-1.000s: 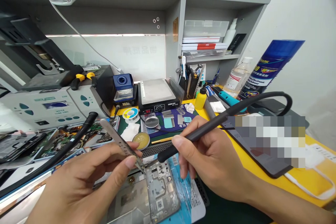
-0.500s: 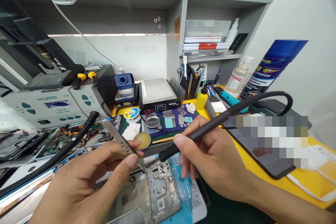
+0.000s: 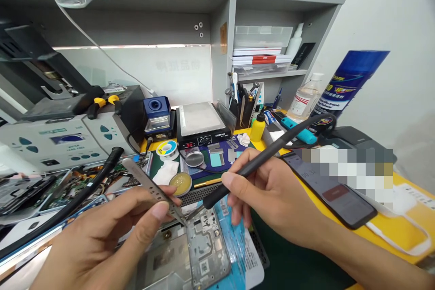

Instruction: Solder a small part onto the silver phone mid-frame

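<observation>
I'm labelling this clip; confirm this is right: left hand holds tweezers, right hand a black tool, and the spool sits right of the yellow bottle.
Wrong on the spool: the head view shows it left of the yellow bottle. The left hand does hold tweezers, the right hand a black tool.

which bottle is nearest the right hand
The small yellow bottle with the black cap, just beyond the right hand. The clear bottle stands farther back to the right, and the white bottle is up on the shelf.
</observation>
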The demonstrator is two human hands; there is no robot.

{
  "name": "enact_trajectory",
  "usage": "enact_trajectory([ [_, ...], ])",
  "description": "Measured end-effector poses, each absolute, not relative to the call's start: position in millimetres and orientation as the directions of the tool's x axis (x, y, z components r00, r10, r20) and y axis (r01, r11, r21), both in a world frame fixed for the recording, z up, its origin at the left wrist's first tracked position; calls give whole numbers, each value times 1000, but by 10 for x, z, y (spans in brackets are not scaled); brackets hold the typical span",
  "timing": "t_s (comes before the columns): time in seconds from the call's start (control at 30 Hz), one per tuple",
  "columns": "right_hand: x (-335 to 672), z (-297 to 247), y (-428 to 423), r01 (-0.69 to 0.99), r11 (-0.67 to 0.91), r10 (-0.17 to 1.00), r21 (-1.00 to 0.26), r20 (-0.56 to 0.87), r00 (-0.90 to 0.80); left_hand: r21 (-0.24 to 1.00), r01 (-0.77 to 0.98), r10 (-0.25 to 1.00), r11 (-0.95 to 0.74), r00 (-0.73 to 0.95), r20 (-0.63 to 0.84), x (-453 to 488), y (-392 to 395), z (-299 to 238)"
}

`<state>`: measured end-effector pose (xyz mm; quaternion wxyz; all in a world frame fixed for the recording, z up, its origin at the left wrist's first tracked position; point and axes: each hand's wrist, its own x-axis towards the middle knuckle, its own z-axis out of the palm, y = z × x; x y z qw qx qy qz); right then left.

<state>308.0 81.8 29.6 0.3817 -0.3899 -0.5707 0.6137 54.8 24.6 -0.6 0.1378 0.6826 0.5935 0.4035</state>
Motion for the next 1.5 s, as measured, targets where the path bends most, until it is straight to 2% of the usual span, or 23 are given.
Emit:
enact_trajectory([
  [0.13, 3145, 371, 878, 38, -61, 902, -997, -71, -426, 722, 649, 940, -239, -32, 339, 522, 246, -18],
  [0.23, 3211, 391, 914, 70, -25, 881, -997, -55, -469, 716, 662, 950, -218, -23, 311, 530, 242, 0],
  [0.4, 3252, 422, 911, 83, 1, 873, -997, -39, -486, 692, 664, 929, -281, 7, 370, 578, 251, 56],
  [0.57, 3221, 433, 814, 169, 142, 890, -975, 51, -452, 655, 682, 918, -325, 60, 393, 620, 265, 145],
  [0.8, 3227, 388, 733, 217, 351, 853, -911, 216, -475, 622, 704, 912, -342, 90, 399, 650, 258, 212],
  [1.17, 3222, 375, 732, 270, 412, 840, -870, 248, -483, 648, 686, 921, -332, 87, 380, 650, 266, 176],
  [1.5, 3203, 414, 724, 288, 414, 852, -864, 257, -456, 618, 723, 926, -308, 80, 368, 597, 260, 94],
])
